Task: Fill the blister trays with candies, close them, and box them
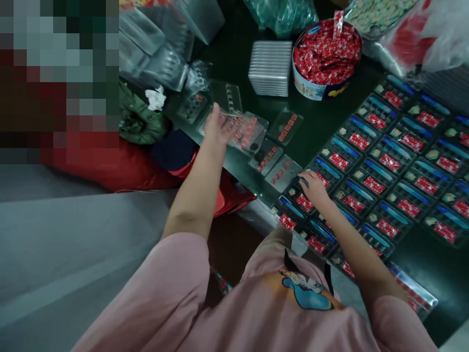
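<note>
My left hand (220, 126) is closed on the near end of some clear plastic trays (247, 132) with rows of red pieces in them. It is above the dark green table, with the thumb on top. To the right, my right hand (314, 187) reaches down, fingers curled and close together, over the filled trays (374, 185). Something small and dark teal shows at its fingertips; what it is, I cannot make out. Each filled tray has a blue pen-like stick and a red patterned packet (353, 203). Between my hands lie loose clear cards with red squares (283, 172).
A round tin (309, 90) full of red packets stands at the back beside a stack of clear trays (270, 68). Plastic bags (282, 17) and more clear packaging (157, 49) lie along the far side. A crumpled white tissue (156, 99) is at left, near red fabric (120, 164).
</note>
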The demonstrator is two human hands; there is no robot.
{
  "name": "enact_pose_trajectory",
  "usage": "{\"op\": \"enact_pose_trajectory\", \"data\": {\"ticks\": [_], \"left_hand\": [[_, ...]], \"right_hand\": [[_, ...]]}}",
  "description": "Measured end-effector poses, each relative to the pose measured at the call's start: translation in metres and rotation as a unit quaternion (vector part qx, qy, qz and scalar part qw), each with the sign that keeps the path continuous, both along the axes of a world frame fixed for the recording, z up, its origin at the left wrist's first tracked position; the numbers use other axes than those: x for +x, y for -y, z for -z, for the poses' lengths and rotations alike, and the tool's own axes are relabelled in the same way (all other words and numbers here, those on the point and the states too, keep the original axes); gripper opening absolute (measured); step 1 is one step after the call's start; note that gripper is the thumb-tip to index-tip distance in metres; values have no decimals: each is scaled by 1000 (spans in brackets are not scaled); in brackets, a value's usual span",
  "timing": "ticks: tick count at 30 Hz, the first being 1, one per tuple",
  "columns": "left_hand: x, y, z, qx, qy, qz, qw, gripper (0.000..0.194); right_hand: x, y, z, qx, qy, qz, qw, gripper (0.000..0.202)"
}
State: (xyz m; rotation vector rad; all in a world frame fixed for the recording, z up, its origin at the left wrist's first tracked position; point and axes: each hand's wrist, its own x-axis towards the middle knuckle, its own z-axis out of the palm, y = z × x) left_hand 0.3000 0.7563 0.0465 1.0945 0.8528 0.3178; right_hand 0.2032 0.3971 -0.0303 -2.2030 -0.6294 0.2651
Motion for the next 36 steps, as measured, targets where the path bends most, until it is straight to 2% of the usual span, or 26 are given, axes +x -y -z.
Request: {"op": "enact_pose_trajectory", "data": {"ticks": [2,3,5,7,8,10,13,16,19,21,25,27,29,32,36], "left_hand": [[-16,-3,14,50,-8,-19,999,18],[-32,4,24,82,-9,-14,996,17],[-74,30,46,113,-49,35,992,17],[-120,63,67,91,-88,50,991,15],[-141,80,76,55,-132,46,989,16],[-175,107,89,11,-183,54,982,19],[-197,130,97,-86,-227,51,969,27],[-194,136,96,-135,-228,23,964,29],[-187,138,86,-153,-228,18,962,28],[-185,144,71,-131,-212,35,968,30],[-180,166,27,-29,-116,105,987,55],[-173,179,5,-3,-77,145,986,66],[-165,195,-14,4,-54,190,980,61],[-154,226,-32,-14,-24,256,966,46],[-143,280,-46,-29,30,338,940,58]], "right_hand": [[18,-25,8,-48,-17,14,999,32],[26,-36,10,-81,-23,20,996,34],[43,-54,13,-160,-43,18,986,36],[55,-67,14,-245,-73,12,967,35],[60,-72,14,-281,-87,10,956,35],[64,-78,14,-330,-107,13,938,34],[63,-82,14,-337,-123,21,933,34],[59,-84,12,-262,-150,54,952,30],[52,-82,6,-167,-170,101,966,27],[43,-76,-1,-111,-173,126,971,25],[12,-52,-26,67,-123,185,973,24],[-10,-38,-43,117,-66,210,968,28],[-33,-26,-60,130,-21,196,972,31],[-62,-9,-76,121,31,125,984,30],[-80,30,-89,93,76,92,989,23]]}}
